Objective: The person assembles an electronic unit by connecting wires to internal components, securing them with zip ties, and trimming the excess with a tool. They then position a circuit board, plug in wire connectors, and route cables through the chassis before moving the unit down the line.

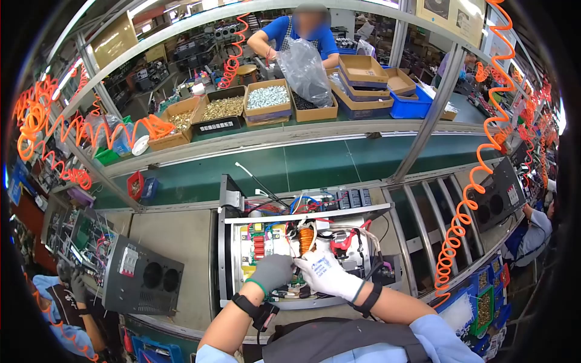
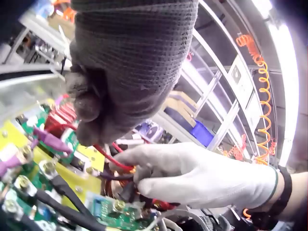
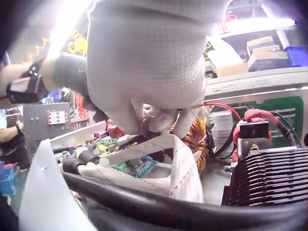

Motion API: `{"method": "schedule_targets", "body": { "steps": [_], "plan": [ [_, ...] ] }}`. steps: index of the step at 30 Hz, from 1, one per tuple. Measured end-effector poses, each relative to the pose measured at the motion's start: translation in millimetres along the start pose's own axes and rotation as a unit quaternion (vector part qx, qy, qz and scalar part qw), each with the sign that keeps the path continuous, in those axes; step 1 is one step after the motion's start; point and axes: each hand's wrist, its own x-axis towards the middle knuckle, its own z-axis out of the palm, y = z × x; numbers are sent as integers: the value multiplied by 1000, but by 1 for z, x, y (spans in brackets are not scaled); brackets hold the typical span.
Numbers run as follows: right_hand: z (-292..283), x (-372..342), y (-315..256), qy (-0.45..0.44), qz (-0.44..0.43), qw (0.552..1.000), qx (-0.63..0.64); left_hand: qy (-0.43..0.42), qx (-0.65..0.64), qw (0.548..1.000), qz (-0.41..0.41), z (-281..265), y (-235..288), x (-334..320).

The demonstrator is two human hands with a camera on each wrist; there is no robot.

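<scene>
An open metal power-unit case point(image 1: 308, 217) lies before me, with circuit boards, wiring and a copper-wound coil point(image 1: 307, 239) inside. My left hand point(image 1: 273, 273), in a grey glove, is over the boards with its fingers curled. A red wire point(image 2: 113, 160) passes at its fingertips and runs toward the other hand. My right hand point(image 1: 325, 272), in a white glove, pinches a short black cable point(image 2: 115, 177) between thumb and finger, close beside the coil. White sleeved cables point(image 3: 186, 171) loop below the right hand. The curled left fingers hide part of the red wire.
Beyond the green bench strip point(image 1: 212, 181), boxes of small hardware point(image 1: 267, 100) line a shelf where another person handles a plastic bag point(image 1: 302, 72). A coiled orange hose point(image 1: 451, 248) hangs at right. Another unit point(image 1: 142, 275) stands left; metal rollers point(image 1: 420, 227) lie right.
</scene>
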Motion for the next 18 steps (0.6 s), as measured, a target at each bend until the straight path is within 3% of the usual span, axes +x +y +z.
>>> {"method": "schedule_targets", "body": {
  "steps": [1,2,5,6,8,10,14,18],
  "plan": [
    [4,-10,4,45,-2,999,25,-75,-10,997,16,8,1,8],
    [6,-17,9,58,17,997,56,-93,-18,995,-7,18,-1,14],
    [10,-31,18,83,29,993,75,-111,-76,991,18,17,-10,16],
    [10,-32,17,80,34,993,80,-82,-88,991,57,23,-17,16],
    [6,-23,11,132,-11,991,31,-85,-151,984,50,15,-17,11],
    [7,-16,7,99,4,995,-7,-82,-259,962,35,18,-20,9],
    [8,-3,-4,36,26,994,-99,-144,-286,947,-35,23,-13,13],
    [14,2,-2,47,18,988,-145,-114,-338,934,13,30,-20,12]
  ]
}}
